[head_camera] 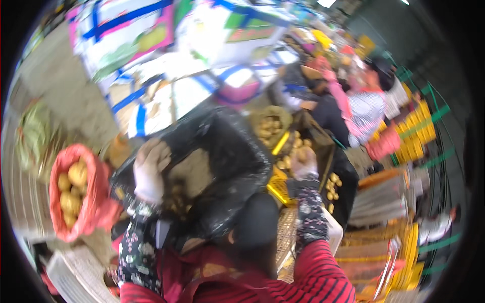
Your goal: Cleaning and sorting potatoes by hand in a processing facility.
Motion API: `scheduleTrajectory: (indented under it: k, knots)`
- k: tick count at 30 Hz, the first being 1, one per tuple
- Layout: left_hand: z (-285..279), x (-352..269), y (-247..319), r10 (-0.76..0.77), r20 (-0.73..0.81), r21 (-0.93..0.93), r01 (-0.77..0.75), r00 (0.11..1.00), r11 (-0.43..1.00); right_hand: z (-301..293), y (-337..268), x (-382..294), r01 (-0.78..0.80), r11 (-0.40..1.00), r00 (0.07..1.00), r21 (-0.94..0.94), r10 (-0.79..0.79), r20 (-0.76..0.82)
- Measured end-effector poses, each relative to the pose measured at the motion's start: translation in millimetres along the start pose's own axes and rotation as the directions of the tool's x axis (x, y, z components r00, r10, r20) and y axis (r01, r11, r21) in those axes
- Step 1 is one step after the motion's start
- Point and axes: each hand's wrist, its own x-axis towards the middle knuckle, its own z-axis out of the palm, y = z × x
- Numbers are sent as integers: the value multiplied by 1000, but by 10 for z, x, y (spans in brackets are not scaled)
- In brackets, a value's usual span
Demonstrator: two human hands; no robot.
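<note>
My left hand [152,166], in a pale glove with soiled fingers, is over the left rim of a container lined with black plastic [242,151]. Its fingers are bent, and blur hides whether they grip anything. Inside the container lie a light brown patch and a few blurred potato-like lumps [181,199] near my side. To the right, my right hand [304,164], also gloved, is among potatoes [297,143] beside a yellow plastic crate [279,185]. Whether a potato is in its fingers is unclear. An open mesh sack of potatoes [269,127] stands just beyond.
At left stands a pink sack [57,197] of larger potatoes. Cartons [132,34] with blue tape are stacked ahead. Small potatoes [332,187] lie on black material at right. Another person [360,110] sits beyond, near yellow crates [420,125]. A white basket [333,227] is by my right arm.
</note>
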Motion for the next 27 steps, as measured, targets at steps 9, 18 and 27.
scheduleTrajectory:
  k: [9,18,27]
  knots:
    - [-441,138,120,-103,-182,-246,56,978,968,1040,599,-109,637,218,684,-740,283,672]
    - [-515,234,164,-133,-246,-208,82,960,975,1710,3279,-1480,998,69,-68,-3,983,173]
    - [-416,321,291,-437,-228,-673,183,870,716,362,4734,-1567,985,-163,174,-60,934,314]
